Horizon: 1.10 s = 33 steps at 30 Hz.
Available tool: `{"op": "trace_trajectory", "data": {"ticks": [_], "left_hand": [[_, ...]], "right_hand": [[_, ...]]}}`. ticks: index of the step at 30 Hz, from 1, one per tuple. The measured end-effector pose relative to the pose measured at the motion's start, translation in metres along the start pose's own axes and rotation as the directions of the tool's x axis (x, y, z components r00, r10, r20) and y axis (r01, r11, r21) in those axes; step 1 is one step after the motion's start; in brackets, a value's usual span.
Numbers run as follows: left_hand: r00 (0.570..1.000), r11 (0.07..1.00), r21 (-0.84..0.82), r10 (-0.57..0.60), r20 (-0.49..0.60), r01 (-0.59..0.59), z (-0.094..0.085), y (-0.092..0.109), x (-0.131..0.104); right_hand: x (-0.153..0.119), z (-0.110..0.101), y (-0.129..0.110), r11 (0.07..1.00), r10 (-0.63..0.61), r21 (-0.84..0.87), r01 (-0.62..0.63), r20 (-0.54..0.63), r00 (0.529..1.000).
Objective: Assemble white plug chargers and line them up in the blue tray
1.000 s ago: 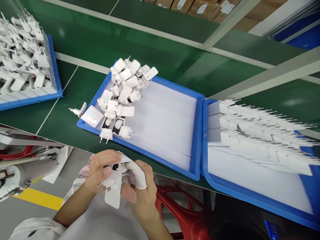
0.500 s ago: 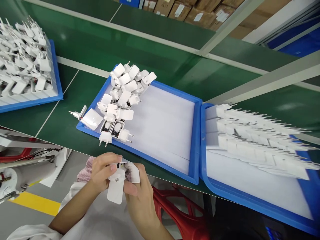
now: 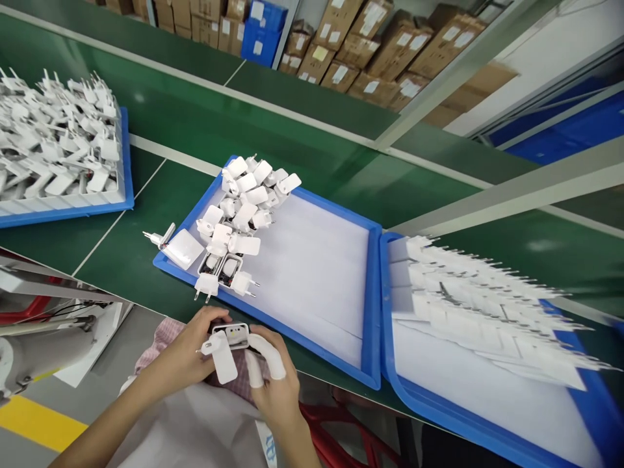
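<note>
A white power adapter (image 3: 238,335) is held between my hands in front of the bench edge. Its open end faces up and shows circuit parts inside, while its loose plug cover (image 3: 224,361) with metal pins hangs toward me. My left hand (image 3: 191,354) grips the adapter's left side. On the right side, my right hand (image 3: 279,380), with white finger cots on two fingers, pinches the housing. Just beyond, a blue tray (image 3: 312,359) bears several similar adapters (image 3: 244,214) clustered at its left, some with covers folded over.
At the left, a heaped bin of white plug parts (image 3: 58,143) sits in a blue tray. Another blue tray (image 3: 439,413) on the right holds rows of adapters (image 3: 487,305) with pins pointing right. A red stool (image 3: 336,435) stands under the bench; cartons (image 3: 370,52) are stacked behind.
The adapter has turned so that its open end shows, and my right fingers have shifted to its right side. The camera view has tilted up, with more cartons visible.
</note>
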<state>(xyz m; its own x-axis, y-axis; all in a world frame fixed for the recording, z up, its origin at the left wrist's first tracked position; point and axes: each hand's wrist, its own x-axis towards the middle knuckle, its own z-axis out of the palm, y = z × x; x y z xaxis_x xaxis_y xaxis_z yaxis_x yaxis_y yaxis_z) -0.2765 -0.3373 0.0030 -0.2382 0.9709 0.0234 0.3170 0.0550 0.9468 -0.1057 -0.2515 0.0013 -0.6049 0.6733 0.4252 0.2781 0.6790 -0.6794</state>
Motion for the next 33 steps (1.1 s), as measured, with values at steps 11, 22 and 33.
{"op": "trace_trajectory", "data": {"ticks": [11,22,33], "left_hand": [[0.976,0.982,0.184,-0.006,0.217,-0.035,-0.006,0.044,0.014],[0.999,0.999,-0.030,0.016,0.046,-0.014,0.000,0.046,0.019],[0.960,0.948,-0.157,0.280,-0.014,-0.278,0.002,0.061,0.027]], "right_hand": [[0.009,-0.023,-0.037,0.992,0.008,0.125,0.005,-0.106,0.994],[0.016,-0.026,-0.023,0.847,0.323,0.498,-0.186,-0.204,0.924],[0.022,-0.012,-0.032,0.856,0.338,0.505,-0.114,-0.378,0.862]]}}
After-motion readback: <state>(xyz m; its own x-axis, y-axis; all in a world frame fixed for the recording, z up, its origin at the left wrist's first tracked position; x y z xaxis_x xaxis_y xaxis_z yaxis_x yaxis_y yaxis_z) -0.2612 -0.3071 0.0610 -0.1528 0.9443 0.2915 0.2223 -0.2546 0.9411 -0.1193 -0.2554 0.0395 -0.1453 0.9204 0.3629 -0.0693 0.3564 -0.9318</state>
